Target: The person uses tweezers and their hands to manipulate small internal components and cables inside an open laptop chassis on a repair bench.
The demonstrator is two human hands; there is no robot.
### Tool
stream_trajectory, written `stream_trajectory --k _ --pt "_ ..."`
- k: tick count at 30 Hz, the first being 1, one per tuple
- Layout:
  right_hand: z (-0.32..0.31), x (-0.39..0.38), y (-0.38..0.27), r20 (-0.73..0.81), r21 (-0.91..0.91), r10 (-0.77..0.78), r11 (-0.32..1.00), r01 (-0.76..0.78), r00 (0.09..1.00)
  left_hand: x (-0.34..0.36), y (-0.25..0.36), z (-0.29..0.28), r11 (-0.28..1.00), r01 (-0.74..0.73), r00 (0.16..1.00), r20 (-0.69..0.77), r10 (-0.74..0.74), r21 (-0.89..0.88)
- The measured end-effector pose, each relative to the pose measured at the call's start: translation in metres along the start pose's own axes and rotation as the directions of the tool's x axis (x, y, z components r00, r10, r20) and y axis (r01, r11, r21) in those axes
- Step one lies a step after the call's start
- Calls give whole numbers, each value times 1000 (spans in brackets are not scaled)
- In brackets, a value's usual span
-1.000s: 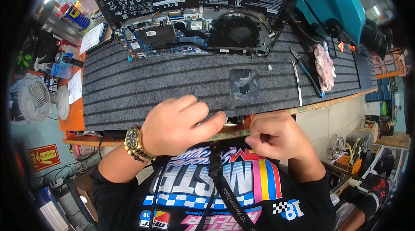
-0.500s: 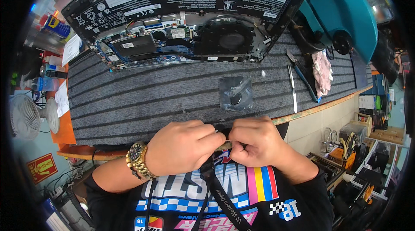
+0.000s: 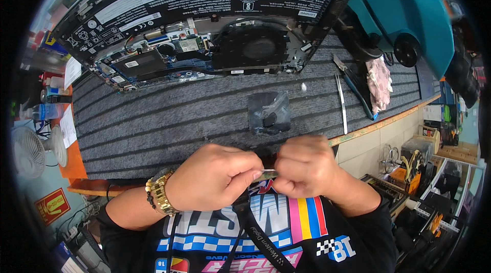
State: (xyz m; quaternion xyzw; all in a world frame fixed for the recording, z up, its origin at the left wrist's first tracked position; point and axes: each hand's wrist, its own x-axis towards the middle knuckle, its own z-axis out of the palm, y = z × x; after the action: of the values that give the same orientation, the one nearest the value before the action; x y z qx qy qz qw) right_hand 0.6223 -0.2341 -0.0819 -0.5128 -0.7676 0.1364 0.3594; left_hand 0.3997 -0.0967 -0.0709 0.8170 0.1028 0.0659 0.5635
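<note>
Close to my chest, at the table's near edge, my left hand (image 3: 217,176) is closed in a pinch on one end of a small thin light-coloured strip (image 3: 267,172). My right hand (image 3: 305,166) is curled into a fist against the strip's other end; its far side is slightly blurred. Most of the strip is hidden by my fingers, so its kind cannot be made out. Beyond my hands lies a small clear plastic bag (image 3: 269,112) with a dark piece in it. An opened laptop base (image 3: 197,43) leans upright at the back, showing its battery, fan and circuit board.
Right of the bag, tweezers (image 3: 341,104), pliers (image 3: 355,86) and a crumpled pink cloth (image 3: 378,85) lie on the ribbed grey mat (image 3: 153,124). A teal machine (image 3: 414,12) stands at the back right. A white fan (image 3: 29,153) and a water bottle (image 3: 46,112) are at left.
My hands have moved slightly apart, exposing more of the strip between them. The view has shifted a little, so the laptop and bag appear farther left.
</note>
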Motion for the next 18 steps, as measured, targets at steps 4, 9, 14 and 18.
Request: stream_trajectory --k 4,9,14,18 --pt "-36 -25 31 -104 -177 150 970 -166 983 -9 -13 -13 999 32 984 -178 -27 25" --pt "-57 -41 45 -92 -140 381 910 -391 920 -5 -23 -43 944 117 967 -252 -38 307" --pt "-72 -45 53 -217 -366 504 752 -548 836 -10 -29 -55 838 112 963 -266 41 533" --pt "-61 -36 60 -267 -279 656 649 -708 707 -2 -25 -53 756 119 964 -258 68 644"
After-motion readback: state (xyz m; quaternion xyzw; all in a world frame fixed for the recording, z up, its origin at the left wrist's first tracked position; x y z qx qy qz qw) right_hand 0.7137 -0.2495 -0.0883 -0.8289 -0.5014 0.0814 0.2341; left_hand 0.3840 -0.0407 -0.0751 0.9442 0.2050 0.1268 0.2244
